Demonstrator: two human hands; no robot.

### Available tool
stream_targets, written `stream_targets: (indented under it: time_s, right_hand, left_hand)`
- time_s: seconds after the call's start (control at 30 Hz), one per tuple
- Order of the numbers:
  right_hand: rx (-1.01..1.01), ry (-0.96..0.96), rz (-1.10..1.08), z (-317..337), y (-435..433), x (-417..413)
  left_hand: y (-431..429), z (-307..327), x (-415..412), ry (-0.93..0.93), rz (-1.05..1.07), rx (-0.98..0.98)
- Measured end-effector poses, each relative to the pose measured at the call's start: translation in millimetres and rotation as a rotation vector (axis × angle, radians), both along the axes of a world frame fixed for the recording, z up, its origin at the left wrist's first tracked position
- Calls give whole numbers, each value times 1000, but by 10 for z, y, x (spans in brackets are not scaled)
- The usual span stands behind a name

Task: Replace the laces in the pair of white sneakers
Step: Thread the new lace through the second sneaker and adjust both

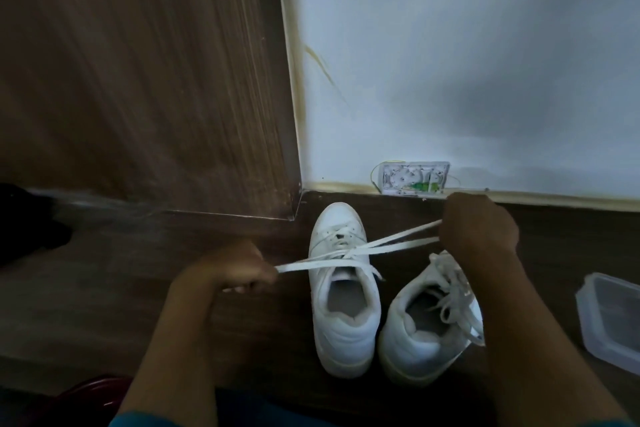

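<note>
Head: hands point(239, 267) point(479, 225) hold lace point(311, 265) taut; sneaker point(343, 333) near wall point(450, 80).

Both forearms point(180, 340) reach forward, the left grip point(239, 267) and, well apart at its three o'clock, the right grip point(479, 225) each curled round the lace point(304, 265).

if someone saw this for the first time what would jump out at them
The eye goes first to the white lace pulled taut across the middle, the left hand gripping one end and the right hand the other, crossing over the left sneaker that stands upright on the dark floor. Next comes the right sneaker beside it, leaning, its laces loose. A clear plastic container sits at the right edge.
</note>
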State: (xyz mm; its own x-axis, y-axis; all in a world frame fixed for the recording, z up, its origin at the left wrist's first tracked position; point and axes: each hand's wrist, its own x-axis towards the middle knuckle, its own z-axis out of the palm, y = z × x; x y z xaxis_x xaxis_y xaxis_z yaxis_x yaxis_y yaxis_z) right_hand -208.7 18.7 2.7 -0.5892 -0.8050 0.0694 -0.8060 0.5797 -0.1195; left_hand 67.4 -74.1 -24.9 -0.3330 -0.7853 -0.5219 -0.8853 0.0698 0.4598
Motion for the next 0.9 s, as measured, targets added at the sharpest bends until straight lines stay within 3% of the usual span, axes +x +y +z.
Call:
stream_targets:
  time_s: [0.07,0.13,0.17,0.2,0.27,0.4,0.5,0.6,0.77,0.83,0.9]
  right_hand:
    - [-192,-329,-30,-53,-51,-45]
    - [-416,-915,-100,-3,-81,-36]
    - [-480,-1104,-139,21,-87,-43]
    - [-502,-1150,-142,33,-90,-65]
    - [-507,-936,-58,20,-96,-115]
    - [-400,-107,150,7,-24,-84]
    - [-511,187,372,-16,-7,-91]
    - [-574,356,418,-42,17,-246]
    - [-490,390,140,-25,47,-319]
    - [-304,321,42,1,31,-317]
    - [-28,273,102,26,11,-268]
  left_hand:
    - [14,-17,-10,19,45,10]
    - [22,-9,-40,5,34,-63]
    - [4,-6,-47,-43,-22,-134]
    - [-7,7,-60,-96,-87,-197]
    - [22,-4,-136,-80,-163,-285]
    - [173,-85,-469,443,-213,-171]
    - [190,-147,-609,470,-274,-273]
    - [161,-156,-598,559,-168,-273]
    - [140,-68,-500,582,-104,-296]
    - [120,-50,-475,556,-69,-307]
    - [140,-67,-486,522,-101,-231]
